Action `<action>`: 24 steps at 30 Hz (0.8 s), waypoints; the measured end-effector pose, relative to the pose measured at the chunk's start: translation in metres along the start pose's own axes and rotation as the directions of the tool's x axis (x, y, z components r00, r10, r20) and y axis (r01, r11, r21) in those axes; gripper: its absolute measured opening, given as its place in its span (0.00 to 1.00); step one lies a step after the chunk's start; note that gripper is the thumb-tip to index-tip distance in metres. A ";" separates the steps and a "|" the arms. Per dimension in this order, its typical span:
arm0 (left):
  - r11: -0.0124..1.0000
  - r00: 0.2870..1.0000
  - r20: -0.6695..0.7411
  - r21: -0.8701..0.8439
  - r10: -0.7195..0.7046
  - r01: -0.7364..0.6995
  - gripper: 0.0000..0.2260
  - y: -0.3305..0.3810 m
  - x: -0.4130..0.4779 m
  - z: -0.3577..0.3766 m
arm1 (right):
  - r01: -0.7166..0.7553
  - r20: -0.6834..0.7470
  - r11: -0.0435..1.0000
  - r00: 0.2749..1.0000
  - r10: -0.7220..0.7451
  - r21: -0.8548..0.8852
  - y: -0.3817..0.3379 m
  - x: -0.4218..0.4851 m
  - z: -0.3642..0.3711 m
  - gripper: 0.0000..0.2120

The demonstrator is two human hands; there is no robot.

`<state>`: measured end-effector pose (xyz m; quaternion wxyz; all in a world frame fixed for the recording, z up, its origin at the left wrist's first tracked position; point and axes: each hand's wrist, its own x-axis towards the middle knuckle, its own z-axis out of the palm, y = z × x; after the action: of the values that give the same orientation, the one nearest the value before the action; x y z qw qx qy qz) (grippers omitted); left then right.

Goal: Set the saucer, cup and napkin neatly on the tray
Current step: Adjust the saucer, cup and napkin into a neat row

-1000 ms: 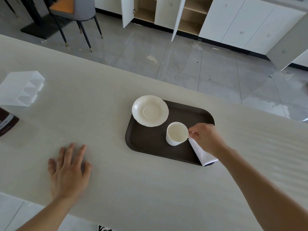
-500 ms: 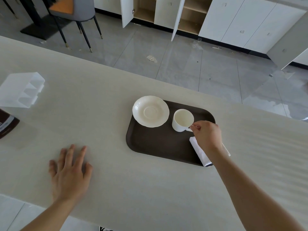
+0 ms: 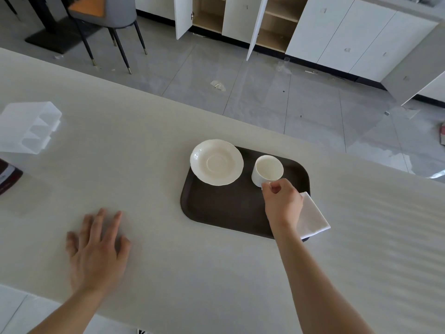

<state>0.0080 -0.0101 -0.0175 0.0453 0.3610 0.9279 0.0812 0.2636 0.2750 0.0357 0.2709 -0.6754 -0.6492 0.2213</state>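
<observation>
A dark brown tray (image 3: 216, 208) lies on the pale counter. On its far left corner rests a white saucer (image 3: 216, 162), overhanging the rim a little. To the saucer's right, a white cup (image 3: 266, 170) stands upright on the tray. My right hand (image 3: 282, 201) pinches the cup's handle from the near side. A folded white napkin (image 3: 311, 216) lies across the tray's near right corner, partly under my wrist and partly off the rim. My left hand (image 3: 97, 249) lies flat on the counter, left of the tray, fingers spread.
A clear plastic divided box (image 3: 29, 127) sits at the counter's far left, with a dark red packet (image 3: 8, 178) just in front of it. Beyond the counter's far edge are a grey tiled floor, a chair and white cabinets with open doors.
My right hand has carried the cup by its handle from the tray's middle toward the far right, beside the saucer. The napkin is more exposed. My left hand has stayed put.
</observation>
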 end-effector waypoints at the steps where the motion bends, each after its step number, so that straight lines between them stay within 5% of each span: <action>1: 1.000 1.000 -0.001 -0.003 0.001 -0.001 0.28 0.000 0.000 -0.001 | -0.013 0.013 1.000 1.000 0.013 0.024 -0.001 0.000 0.002 0.12; 24: 1.000 1.000 0.028 0.009 -0.004 0.004 0.28 -0.001 0.001 -0.002 | -0.028 0.074 0.992 0.997 0.019 0.122 -0.017 -0.003 0.010 0.10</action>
<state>0.0068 -0.0105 -0.0156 0.0567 0.3605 0.9283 0.0720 0.2439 0.2731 0.0396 0.2855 -0.6565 -0.6356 0.2888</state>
